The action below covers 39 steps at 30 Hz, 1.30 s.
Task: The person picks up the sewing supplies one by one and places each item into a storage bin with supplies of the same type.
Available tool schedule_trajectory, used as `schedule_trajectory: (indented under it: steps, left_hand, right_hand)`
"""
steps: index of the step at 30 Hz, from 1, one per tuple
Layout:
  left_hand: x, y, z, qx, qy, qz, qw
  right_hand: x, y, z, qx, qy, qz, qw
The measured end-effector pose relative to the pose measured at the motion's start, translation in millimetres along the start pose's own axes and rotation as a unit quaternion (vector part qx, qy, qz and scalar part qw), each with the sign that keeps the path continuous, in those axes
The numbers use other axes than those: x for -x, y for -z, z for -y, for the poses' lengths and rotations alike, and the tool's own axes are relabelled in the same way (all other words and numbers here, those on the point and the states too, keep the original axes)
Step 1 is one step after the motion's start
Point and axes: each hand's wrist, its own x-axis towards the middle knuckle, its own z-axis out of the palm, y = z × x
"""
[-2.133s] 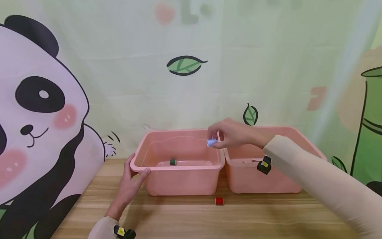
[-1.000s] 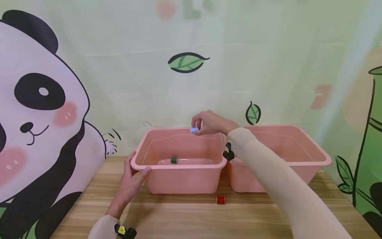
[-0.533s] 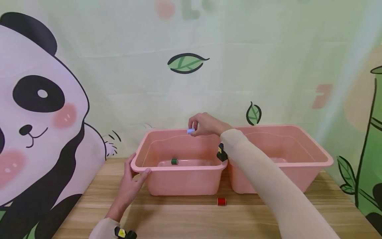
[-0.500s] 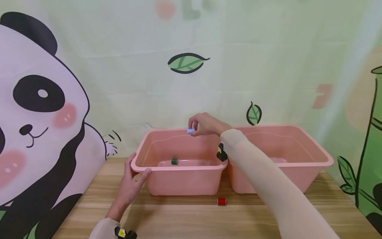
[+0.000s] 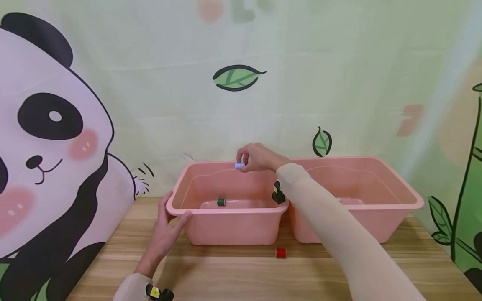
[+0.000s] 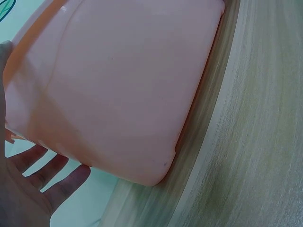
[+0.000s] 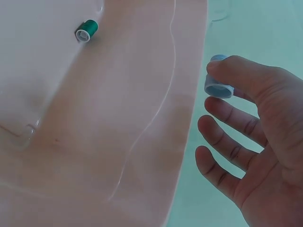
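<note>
Across the counter, pale brown wood grain runs left to right, with darker bands through it. Two pink bins stand on it side by side, the left bin and the right bin; bare wood shows in the gap between their bases. I cannot tell whether the rims touch, since the beige right sleeve covers part of that line.

Room: a pale green backdrop hangs behind the bins, lightly creased, a whitish streak slanting down its right side. Printed on it I note a large panda at left, a green leaf near the middle with a smaller one lower to its right, and bamboo at the far right.

Right hand: grip pinching the blue spool between thumb and fingertip; in my right wrist view the other three fingers are spread apart. The blue spool is held up near the far rim of the left bin.

Left hand: grip holding the left bin at its near left corner, thumb on the front rim, fingers along the outer side.

The green spool lies on its side inside the left bin, on the floor. The red spool lies on the counter, just in front of the gap.
</note>
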Motion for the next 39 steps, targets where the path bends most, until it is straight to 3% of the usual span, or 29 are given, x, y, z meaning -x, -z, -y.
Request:
schedule_trajectory:
  steps: [23,39]
  left_hand:
    - [1.3,0.0,-1.2,0.006,-0.004,0.004,1.0000]
    - [0.8,-1.0,-0.4,-0.001,0.000,-0.001,1.0000]
  right_hand:
    - [3.8,-1.0,4.3,-0.022,-0.018,0.015,0.9995]
    - [25.0,8.7,19.0,-0.018,0.014,0.013,0.9997]
